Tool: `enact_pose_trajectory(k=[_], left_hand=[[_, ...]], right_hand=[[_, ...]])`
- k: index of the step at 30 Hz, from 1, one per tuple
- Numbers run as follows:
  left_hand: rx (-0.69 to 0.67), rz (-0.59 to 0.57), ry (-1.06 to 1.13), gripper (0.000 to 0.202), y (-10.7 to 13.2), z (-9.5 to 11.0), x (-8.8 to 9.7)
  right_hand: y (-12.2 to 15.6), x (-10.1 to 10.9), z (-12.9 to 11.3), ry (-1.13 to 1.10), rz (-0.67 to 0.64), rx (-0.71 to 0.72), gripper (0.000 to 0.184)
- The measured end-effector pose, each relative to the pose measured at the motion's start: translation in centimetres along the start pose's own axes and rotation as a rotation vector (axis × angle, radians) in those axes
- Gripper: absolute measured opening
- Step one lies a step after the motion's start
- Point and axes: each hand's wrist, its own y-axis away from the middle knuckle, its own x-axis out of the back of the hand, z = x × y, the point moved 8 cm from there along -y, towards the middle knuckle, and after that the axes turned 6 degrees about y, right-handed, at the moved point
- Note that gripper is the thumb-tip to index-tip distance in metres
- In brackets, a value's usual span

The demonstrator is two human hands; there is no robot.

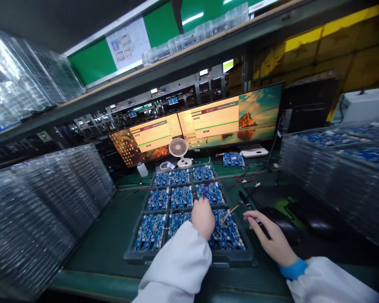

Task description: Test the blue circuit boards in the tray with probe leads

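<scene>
My left hand [204, 216] is over the front of a clear plastic tray [139, 255], whose nine compartments probably serve to hold the blue circuit boards [150, 229] flat and apart; its fingertips are hidden, so I can't make out whether they pinch the red lead [205, 190] just beyond them. My right hand [270, 235], just right of the tray, has its fingers closed around a black pen [249, 203], slanted upward, perhaps to have it ready yet clear of the boards, while a yellow lead [230, 213] rises from the front-right board [232, 237]
</scene>
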Motion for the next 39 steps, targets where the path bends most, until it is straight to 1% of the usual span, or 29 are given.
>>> enact_pose_trajectory(k=[3, 5, 8, 12, 14, 17, 21, 23, 25, 28, 30, 32, 34, 35, 37, 39], left_hand=[[-0.06, -0.052, 0.04, 0.036, 1.7, 1.8, -0.7], [-0.068, -0.097, 0.045, 0.036, 2.4, 2.7, -1.3], [-0.06, -0.104, 0.02, 0.03, 2.8, 3.3, -1.6], [-0.124, -0.112, -0.004, 0.027, 2.8, 4.0, -1.4], [-0.148, -0.126, -0.025, 0.028, 2.7, 4.2, -1.5], [-0.159, -0.169, -0.042, 0.03, 2.6, 4.2, -2.1], [-0.15, -0.203, 0.05, 0.028, 2.5, 3.6, -2.6], [-0.172, -0.202, 0.109, 0.025, 2.5, 3.1, -2.0], [-0.201, -0.197, 0.193, 0.021, 2.4, 2.2, -0.7], [-0.256, -0.168, 0.281, 0.017, 1.4, -0.3, 2.5], [-0.308, -0.145, 0.255, 0.013, -0.1, -2.6, 4.6], [-0.354, -0.123, 0.184, 0.018, -1.9, -5.1, 5.9], [-0.361, -0.107, 0.136, 0.02, -4.0, -7.6, 6.5], [-0.355, -0.098, 0.128, 0.021, -5.0, -8.7, 6.4], [-0.332, -0.081, 0.137, 0.022, -6.7, -10.4, 5.9], [-0.304, -0.056, 0.165, 0.021, -7.8, -11.7, 5.1]], right_hand=[[0.0, 0.2, 0.3, 0.009, 0.035, 0.007, 0.036], [0.0, 0.2, 0.4, 0.014, 0.052, 0.006, 0.034], [-0.1, 0.0, 0.6, 0.023, 0.048, 0.007, 0.033], [-0.2, -0.4, 0.6, 0.044, 0.021, 0.017, 0.033], [-0.2, -0.5, 0.6, 0.052, 0.013, 0.023, 0.034], [-0.2, -0.8, 0.6, 0.063, -0.002, 0.031, 0.033], [-0.3, -1.2, 0.4, 0.086, -0.027, 0.055, 0.03], [-0.4, -1.2, 0.3, 0.104, -0.029, 0.064, 0.028], [-0.4, -1.0, 0.2, 0.123, -0.027, 0.068, 0.025], [-0.3, -0.8, 0.1, 0.139, -0.03, 0.071, 0.026], [-0.2, -0.8, 0.2, 0.142, -0.035, 0.074, 0.029], [-0.1, -0.9, 0.3, 0.144, -0.046, 0.073, 0.032], [0.0, -1.1, 0.5, 0.143, -0.056, 0.062, 0.036], [0.1, -1.3, 0.7, 0.141, -0.065, 0.047, 0.04], [0.3, -1.4, 1.3, 0.132, -0.078, -0.002, 0.051], [0.4, -1.5, 2.0, 0.128, -0.088, -0.055, 0.06]])
